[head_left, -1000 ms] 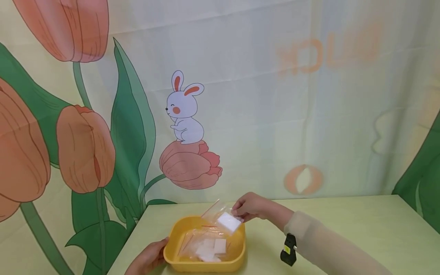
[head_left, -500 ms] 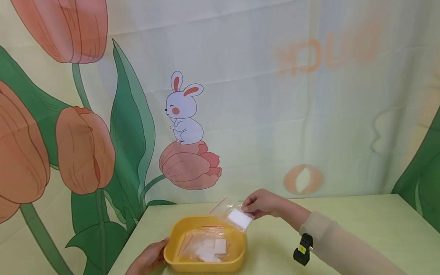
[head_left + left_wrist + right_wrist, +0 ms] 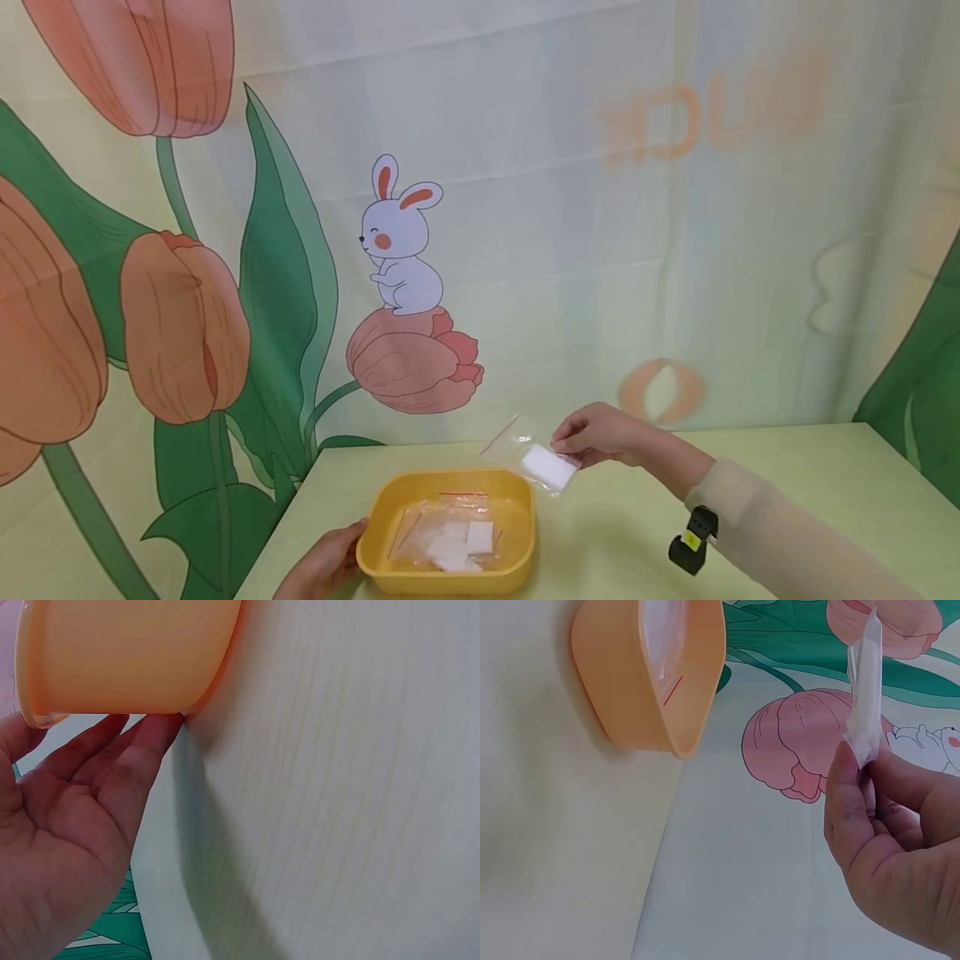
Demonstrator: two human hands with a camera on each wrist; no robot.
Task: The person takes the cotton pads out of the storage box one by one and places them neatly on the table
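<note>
Between the thumb and fingers of my right hand (image 3: pixel 603 435) is one corner of a clear zip bag (image 3: pixel 549 467) with a white flat block inside. The bag is held up in the air, to the right of a yellow plastic basin (image 3: pixel 525 533). Edge-on, the same bag (image 3: pixel 866 697) shows in the right wrist view above the fingertips. At the basin's left side, my left hand (image 3: pixel 326 560) grips it, thumb by the rim and fingers against the outer wall, as the left wrist view of this hand (image 3: pixel 82 802) shows. Several similar bags (image 3: pixel 453 542) with white pieces lie in the basin.
The basin stands on a pale green-yellow table (image 3: pixel 675 517), near its front left. Behind the table hangs a cloth backdrop (image 3: pixel 570 250) printed with tulips and a rabbit. A black wrist device (image 3: pixel 693 540) is strapped at the right sleeve.
My right hand has moved to the right and slightly up with the zip bag, from over the basin to beyond its right rim. The left hand and the basin have stayed put.
</note>
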